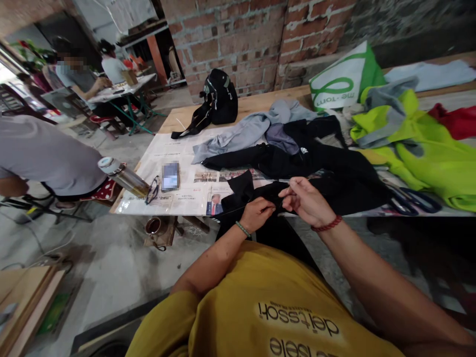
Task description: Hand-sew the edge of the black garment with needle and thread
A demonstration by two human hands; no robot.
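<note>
My left hand (256,214) is closed on a fold of black cloth (241,186) at the table's front edge. Just to its right, my right hand (305,201) is raised a little above the cloth, thumb and forefinger pinched together. Whatever is between those fingertips is too small to make out. A larger black garment (327,158) with a small white mark spreads out beyond both hands. Behind it lies a grey garment (238,131). A pair of dark-handled scissors (412,201) rests right of my right hand.
On the newspaper-covered table (178,148) are a phone (170,176), glasses (152,191), a tilted-looking bottle (124,177), a black bag (219,96), a green-white bag (345,82) and yellow-green garments (427,148). A seated person (48,153) is at left. A cup (156,227) stands below the edge.
</note>
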